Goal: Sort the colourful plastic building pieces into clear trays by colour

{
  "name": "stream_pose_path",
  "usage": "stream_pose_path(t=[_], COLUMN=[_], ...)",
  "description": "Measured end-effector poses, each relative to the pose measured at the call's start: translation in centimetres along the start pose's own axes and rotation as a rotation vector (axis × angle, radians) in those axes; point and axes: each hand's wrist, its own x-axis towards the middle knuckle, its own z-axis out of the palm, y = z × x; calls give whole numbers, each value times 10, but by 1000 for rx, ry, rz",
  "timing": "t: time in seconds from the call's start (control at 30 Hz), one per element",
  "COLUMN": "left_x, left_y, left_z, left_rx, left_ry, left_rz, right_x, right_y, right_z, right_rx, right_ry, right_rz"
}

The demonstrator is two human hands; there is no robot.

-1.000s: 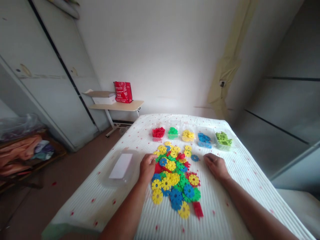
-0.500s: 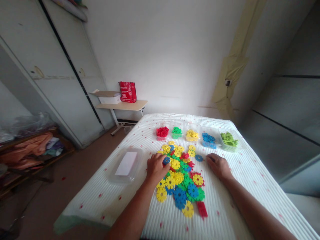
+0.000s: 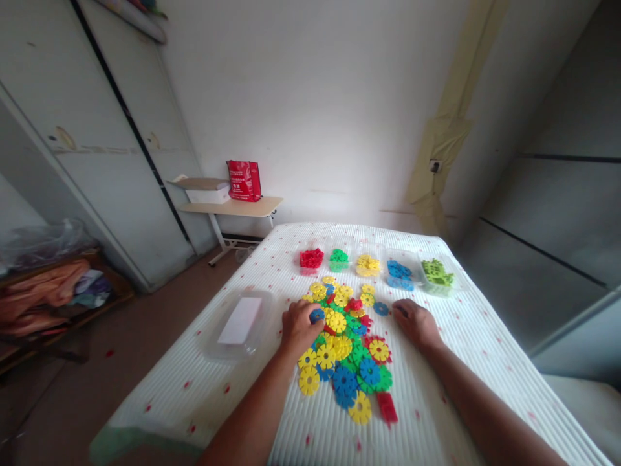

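Observation:
A loose pile of plastic snowflake discs (image 3: 336, 320) in yellow, green, blue and red spreads over the table in front of me. At its left edge is my left hand (image 3: 299, 327), thumb and fingers closed around the side of a blue snowflake disc (image 3: 317, 316). My right hand (image 3: 418, 322) rests on the cloth to the right of the pile, fingers curled in. What lies under those fingers, if anything, is hidden. Another blue disc (image 3: 381, 309) lies flat just left of the right fingertips. A red block of pieces (image 3: 387, 408) sits at the pile's near end.
Across the back stand clear tubs of red pieces (image 3: 311, 259), green pieces (image 3: 338, 259), yellow pieces (image 3: 369, 264), blue pieces (image 3: 400, 272) and light green pieces (image 3: 436, 272). A clear lid-like tray (image 3: 211, 346) with white paper (image 3: 240, 321) lies left. A side table (image 3: 262, 206) holds a red bag (image 3: 244, 180).
The whole view has shifted slightly, so things appear a little further left. Both hands keep their places and the pile looks the same.

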Motion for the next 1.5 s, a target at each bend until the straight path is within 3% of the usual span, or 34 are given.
stream_pose_path(t=[0.23,0.4,0.57,0.77,0.93,1.07,1.2,1.37,1.5], left_x=[-1,-1,-1,-1,-1,-1,0,0,-1], left_y=[-3,-6,-5,-3,-2,-3,-4,-6,-6], left_z=[0,1,-1,-3,-3,-2,-1,-1,-1], left_rx=[-98,-133,-141,-145,-141,-144,-148,-152,-152], left_ry=[55,62,61,48,42,51,51,44,47], left_rz=[32,52,48,43,39,38,41,41,47], right_x=[29,49,52,47,47,58,68,73,79], right_y=[-31,-46,-46,-39,-30,-33,-46,-57,-60], right_z=[4,20,24,7,-16,-16,6,33,36], right_rx=[-4,-185,-205,-77,93,-55,-190,-280,-313], right_ry=[-214,-320,-359,-451,-610,-400,-253,-238,-282], right_rz=[-129,-22,39,6,48,108,179,221,197])
